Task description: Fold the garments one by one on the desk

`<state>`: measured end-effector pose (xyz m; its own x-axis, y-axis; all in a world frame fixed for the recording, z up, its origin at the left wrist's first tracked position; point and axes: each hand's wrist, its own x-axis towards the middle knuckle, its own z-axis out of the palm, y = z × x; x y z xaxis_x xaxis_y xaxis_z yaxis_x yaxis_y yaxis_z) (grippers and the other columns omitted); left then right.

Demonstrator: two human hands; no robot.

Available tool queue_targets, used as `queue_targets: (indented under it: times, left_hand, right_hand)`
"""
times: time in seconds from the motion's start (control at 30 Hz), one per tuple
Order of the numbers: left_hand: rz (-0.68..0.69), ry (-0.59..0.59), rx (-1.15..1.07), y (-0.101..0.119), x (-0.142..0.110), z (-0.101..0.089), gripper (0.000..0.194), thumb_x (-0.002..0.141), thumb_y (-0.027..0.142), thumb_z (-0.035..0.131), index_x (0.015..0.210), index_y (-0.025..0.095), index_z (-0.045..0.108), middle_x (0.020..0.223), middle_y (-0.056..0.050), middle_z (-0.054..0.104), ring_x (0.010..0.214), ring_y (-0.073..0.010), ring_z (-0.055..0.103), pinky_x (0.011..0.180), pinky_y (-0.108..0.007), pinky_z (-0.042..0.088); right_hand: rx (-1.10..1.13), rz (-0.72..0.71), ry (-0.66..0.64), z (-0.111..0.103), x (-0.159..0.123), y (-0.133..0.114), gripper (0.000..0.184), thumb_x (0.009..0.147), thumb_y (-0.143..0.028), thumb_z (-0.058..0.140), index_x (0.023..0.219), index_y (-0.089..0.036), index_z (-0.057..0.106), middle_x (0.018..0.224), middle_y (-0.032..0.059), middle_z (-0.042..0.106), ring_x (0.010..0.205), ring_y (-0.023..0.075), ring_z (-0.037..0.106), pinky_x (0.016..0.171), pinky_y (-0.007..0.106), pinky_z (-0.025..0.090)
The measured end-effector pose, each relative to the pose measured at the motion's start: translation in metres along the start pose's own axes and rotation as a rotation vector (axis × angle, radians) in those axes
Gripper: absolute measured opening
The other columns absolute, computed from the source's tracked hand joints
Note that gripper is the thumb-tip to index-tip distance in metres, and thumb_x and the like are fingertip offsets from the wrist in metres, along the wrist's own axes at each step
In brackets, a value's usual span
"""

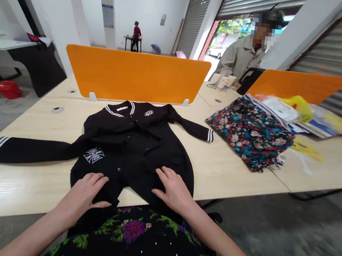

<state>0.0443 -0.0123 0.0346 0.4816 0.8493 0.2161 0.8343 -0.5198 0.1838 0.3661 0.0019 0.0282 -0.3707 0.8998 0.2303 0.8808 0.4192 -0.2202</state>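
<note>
A black jacket (143, 141) with white-striped collar and cuffs lies front side up on the light wooden table (223, 186). Both its sleeves are spread out sideways, and white emblems show on its front. My left hand (87, 194) rests on the lower left part of the jacket, its thumb apart from the fingers. On the lower right part lies my right hand (173, 187), fingers stretched out over the cloth. Neither hand grips the fabric. The jacket's bottom edge hangs toward my floral clothing, with a gap between its two front halves.
A folded floral cloth (250, 130) lies to the right, with plastic packaging (300, 110) behind it. Orange dividers (136, 76) stand along the back. Paper cups (222, 81) are near a person in a beige shirt (238, 57). A red basin (6, 89) sits on the floor.
</note>
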Motion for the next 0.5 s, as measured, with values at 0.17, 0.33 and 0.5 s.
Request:
queue_targets:
  times: [0.17,0.33,0.5]
  left_hand:
    - [-0.024,-0.006,-0.001,-0.004,0.002,0.018,0.022,0.087,0.021,0.042,0.088,0.022,0.064,0.102,-0.010,0.066,0.100,-0.0256,0.059,0.088,-0.040,0.048]
    - [-0.429,0.205,-0.658,-0.006,0.003,-0.028,0.019,0.079,0.040,0.053,0.081,0.022,0.058,0.076,-0.003,0.064,0.072,-0.0189,0.060,0.067,-0.031,0.050]
    - [-0.768,0.614,-1.173,-0.011,0.002,-0.061,0.040,0.059,0.043,0.075,0.083,0.021,0.053,0.063,0.006,0.056,0.054,-0.0101,0.050,0.052,-0.022,0.041]
  right_hand:
    - [0.012,0.022,0.142,0.017,0.003,0.005,0.025,0.088,-0.007,0.043,0.093,-0.016,0.066,0.117,0.0175,0.065,0.110,0.0292,0.059,0.086,0.044,0.049]
    - [0.692,0.158,0.248,-0.008,0.006,0.041,0.018,0.086,-0.025,0.051,0.096,-0.021,0.065,0.105,0.0074,0.071,0.101,0.0225,0.065,0.093,0.039,0.049]
    - [0.963,0.303,0.285,-0.033,-0.004,0.069,0.026,0.085,-0.041,0.052,0.097,-0.020,0.063,0.107,0.0091,0.070,0.099,0.0243,0.064,0.091,0.043,0.048]
